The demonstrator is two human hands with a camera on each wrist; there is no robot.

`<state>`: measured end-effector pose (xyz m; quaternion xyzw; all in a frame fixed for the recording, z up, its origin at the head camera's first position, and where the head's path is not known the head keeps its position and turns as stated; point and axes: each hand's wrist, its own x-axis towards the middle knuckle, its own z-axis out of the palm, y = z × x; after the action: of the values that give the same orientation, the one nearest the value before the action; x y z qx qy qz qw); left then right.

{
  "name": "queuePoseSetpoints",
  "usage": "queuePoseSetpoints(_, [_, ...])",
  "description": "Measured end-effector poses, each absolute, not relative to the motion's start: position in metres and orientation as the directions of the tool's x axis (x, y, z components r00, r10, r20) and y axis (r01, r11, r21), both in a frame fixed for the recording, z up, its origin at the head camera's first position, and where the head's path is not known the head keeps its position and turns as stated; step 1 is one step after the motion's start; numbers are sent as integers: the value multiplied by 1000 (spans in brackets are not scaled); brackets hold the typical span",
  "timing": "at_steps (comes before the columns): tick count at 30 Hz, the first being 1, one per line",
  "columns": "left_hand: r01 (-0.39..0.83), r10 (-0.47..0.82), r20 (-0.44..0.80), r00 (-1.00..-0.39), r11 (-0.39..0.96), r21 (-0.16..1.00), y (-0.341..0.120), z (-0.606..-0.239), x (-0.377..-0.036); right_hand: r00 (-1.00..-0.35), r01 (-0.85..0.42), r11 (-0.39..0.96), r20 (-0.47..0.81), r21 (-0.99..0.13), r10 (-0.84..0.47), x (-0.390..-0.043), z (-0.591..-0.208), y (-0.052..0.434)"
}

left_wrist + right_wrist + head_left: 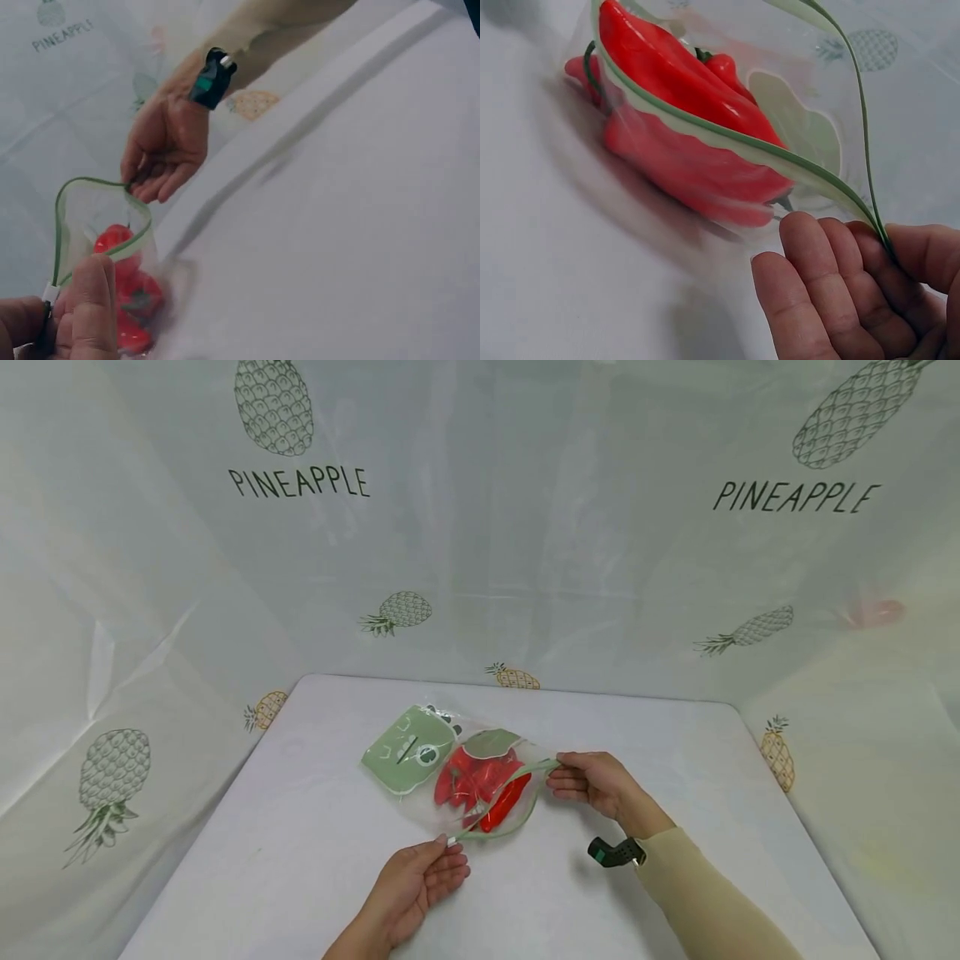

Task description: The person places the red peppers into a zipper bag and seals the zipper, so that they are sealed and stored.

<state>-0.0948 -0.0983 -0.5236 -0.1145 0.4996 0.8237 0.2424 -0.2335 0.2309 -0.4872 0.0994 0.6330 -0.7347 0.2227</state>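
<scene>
Nearest the camera, the left hand (416, 885) is pinching one end of the bag's green zip rim, its grip closing on the white slider. One clear zip bag (480, 777) is lying mid-table (300, 860), holding several red peppers (480, 785); their exact count is unclear. Its mouth is gaping. The right hand (596, 785) is pinching the rim's far end. One green frog-faced bag (408, 749) is touching it, with bare table lying all around.

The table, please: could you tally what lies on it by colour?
Red: several peppers, overlapping, inside the clear bag; exact count unclear
Green: 1 printed bag
Clear, green-rimmed: 1 bag, held by left hand and right hand
Total: 2 bags plus the peppers
</scene>
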Motion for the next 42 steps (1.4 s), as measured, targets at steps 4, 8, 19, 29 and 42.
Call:
queuePoseSetpoints(4, [-490, 275, -412, -869, -355, 796, -98, -521, -104, -892, 435, -102, -413, -895, -184, -227, -487, 239])
queuePoseSetpoints(8, [-460, 273, -386, -881, -307, 833, -94, -518, -118, -900, 421, -117, -398, -899, -178, -216, -485, 253])
queuePoseSetpoints(19, [-339, 213, -309, -927, -122, 933, -72, -515, -170, -918, 385, -133, -366, -913, -151, -182, -489, 295])
queuePoseSetpoints(29, [-268, 131, -279, -951, 92, 959, -85, -509, -191, -887, 430, -116, -396, -895, -237, -152, -515, 296])
queuePoseSetpoints(42, [-215, 57, -245, -968, 316, 924, -100, -525, -159, -933, 339, -28, -332, -940, -140, -156, -507, 271])
